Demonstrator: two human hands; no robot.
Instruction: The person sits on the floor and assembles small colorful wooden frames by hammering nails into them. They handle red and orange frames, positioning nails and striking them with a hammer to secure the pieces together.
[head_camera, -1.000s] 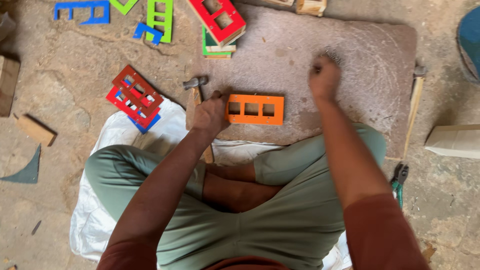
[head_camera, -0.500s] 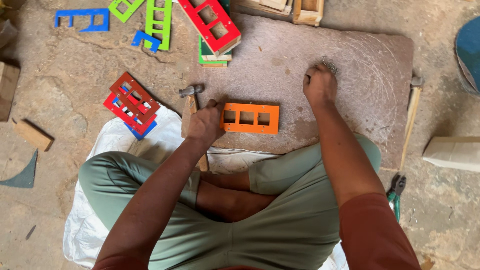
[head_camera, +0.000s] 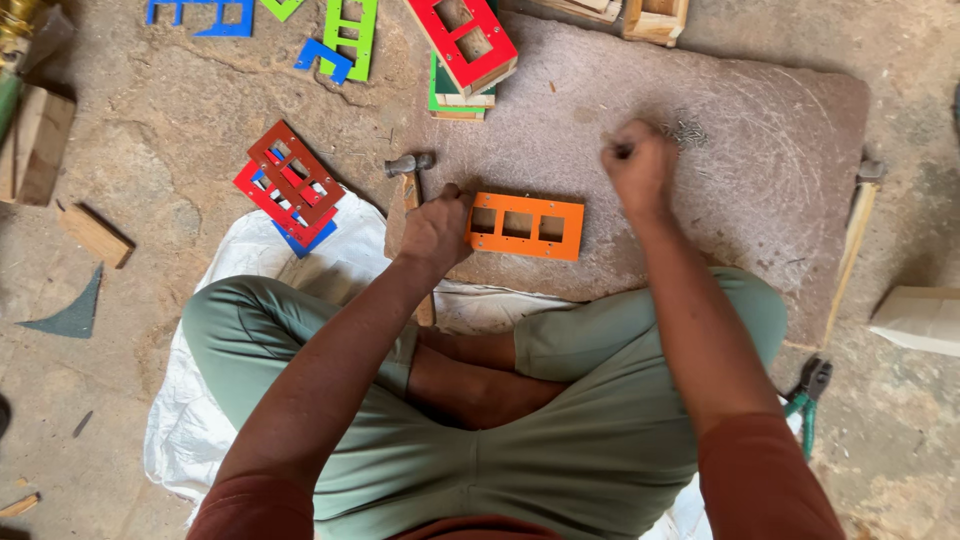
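Head view, looking down on a seated person. An orange frame (head_camera: 526, 225) with three square openings is seen lying flat on a grey stone slab (head_camera: 780, 150), just ahead of the crossed legs. It is judged a thin, stiff, light panel, likely wood; its narrow bars between openings may crack, so it is best held by the outer long edges. The left hand (head_camera: 437, 228) is pressed at the frame's left end, its grip closed around a wooden hammer handle; the hammer (head_camera: 410, 166) head lies just beyond. The right hand (head_camera: 640, 165) is held as a closed fist above the slab, near a small heap of nails (head_camera: 686, 128); what it pinches cannot be told. Red and blue frames (head_camera: 290, 187) are stacked to the left, pliers (head_camera: 808, 395) lie well to the right.
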